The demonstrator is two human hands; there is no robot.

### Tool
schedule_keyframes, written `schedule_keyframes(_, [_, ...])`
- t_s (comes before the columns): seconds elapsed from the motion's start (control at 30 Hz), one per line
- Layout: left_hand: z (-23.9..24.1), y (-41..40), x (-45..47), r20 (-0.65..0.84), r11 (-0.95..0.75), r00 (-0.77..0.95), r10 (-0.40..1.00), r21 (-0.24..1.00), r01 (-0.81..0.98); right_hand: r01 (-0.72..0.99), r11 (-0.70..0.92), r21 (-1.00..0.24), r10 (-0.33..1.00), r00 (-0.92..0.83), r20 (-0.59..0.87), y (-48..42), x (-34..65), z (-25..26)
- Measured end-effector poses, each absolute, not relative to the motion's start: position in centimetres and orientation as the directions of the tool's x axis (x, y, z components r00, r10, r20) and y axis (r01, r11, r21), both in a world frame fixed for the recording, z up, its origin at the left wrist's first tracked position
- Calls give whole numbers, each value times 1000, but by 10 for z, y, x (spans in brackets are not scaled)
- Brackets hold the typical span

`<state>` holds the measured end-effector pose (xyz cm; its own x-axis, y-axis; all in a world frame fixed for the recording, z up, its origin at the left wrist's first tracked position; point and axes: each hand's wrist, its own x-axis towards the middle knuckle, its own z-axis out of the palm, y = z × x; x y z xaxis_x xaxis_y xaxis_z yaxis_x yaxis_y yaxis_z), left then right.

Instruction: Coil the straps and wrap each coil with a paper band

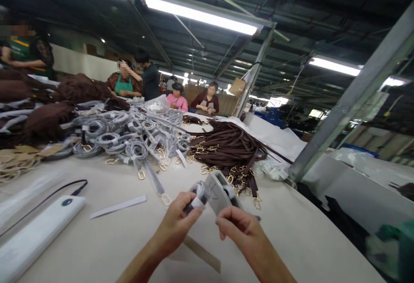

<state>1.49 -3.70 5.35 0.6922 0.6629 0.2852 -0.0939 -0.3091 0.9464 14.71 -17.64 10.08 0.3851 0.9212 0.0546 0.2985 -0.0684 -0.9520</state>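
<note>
My left hand (181,218) is closed around a coiled dark strap (201,191) in clear plastic wrap, with a white band around it. Just right of it, my right hand (237,227) has its thumb and forefinger pinched together; whatever is between them is too small to make out. Behind that hand stands a grey tape dispenser (220,193) with dark lines on its side. A brown flat strip (203,253) lies on the table below my hands. Farther back is a pile of brown straps (226,145) with gold-coloured metal clasps.
Many plastic-wrapped coiled straps (116,134) are heaped at the back left, beside brown fabric (48,121). A white power bank (42,235) with a black cable and a white paper strip (118,206) lie at left. A metal post (349,97) rises at right. Several people stand or sit beyond.
</note>
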Motion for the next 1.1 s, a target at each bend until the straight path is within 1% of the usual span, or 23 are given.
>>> schedule_keyframes(0.13, [54, -43, 12, 298, -363, 708, 640, 930, -64, 349, -61, -935, 915, 394, 87, -146, 139, 95])
schedule_keyframes(0.27, [55, -41, 9, 305, -392, 722, 621, 918, -50, 390, -112, -914, 909, 411, 64, -139, 145, 81])
schedule_keyframes(0.47, [55, -37, 3, 309, -432, 746, 590, 901, -32, 388, -158, -908, 899, 438, 31, -134, 143, 77])
schedule_keyframes(0.57, [53, -38, 2, 294, -412, 736, 610, 911, -22, 385, -161, -909, 885, 463, 39, -132, 139, 74])
schedule_keyframes(0.63, [52, -40, 3, 269, -373, 709, 652, 928, -9, 385, -162, -908, 883, 468, 41, -131, 138, 72])
schedule_keyframes(0.7, [52, -40, 3, 230, -320, 683, 693, 948, 5, 349, -160, -924, 892, 452, 17, -132, 139, 70])
schedule_keyframes(0.77, [54, -40, 3, 187, -261, 673, 715, 965, 9, 233, -149, -961, 903, 428, -36, -134, 141, 68])
schedule_keyframes(0.83, [57, -39, 3, 160, -217, 694, 702, 976, -5, 114, -121, -986, 908, 414, -63, -136, 143, 66])
schedule_keyframes(0.9, [58, -39, 3, 146, -182, 711, 687, 983, -26, 96, -77, -992, 902, 431, -28, -137, 144, 63])
schedule_keyframes(0.97, [56, -41, 5, 143, -167, 711, 688, 985, -37, 175, -33, -984, 874, 482, 57, -137, 143, 59])
schedule_keyframes(1.03, [54, -45, 9, 161, -193, 680, 715, 981, -29, 245, -8, -969, 836, 534, 128, -134, 140, 53])
schedule_keyframes(1.1, [50, -50, 12, 203, -261, 628, 751, 965, 0, 248, 21, -968, 815, 557, 161, -129, 137, 45])
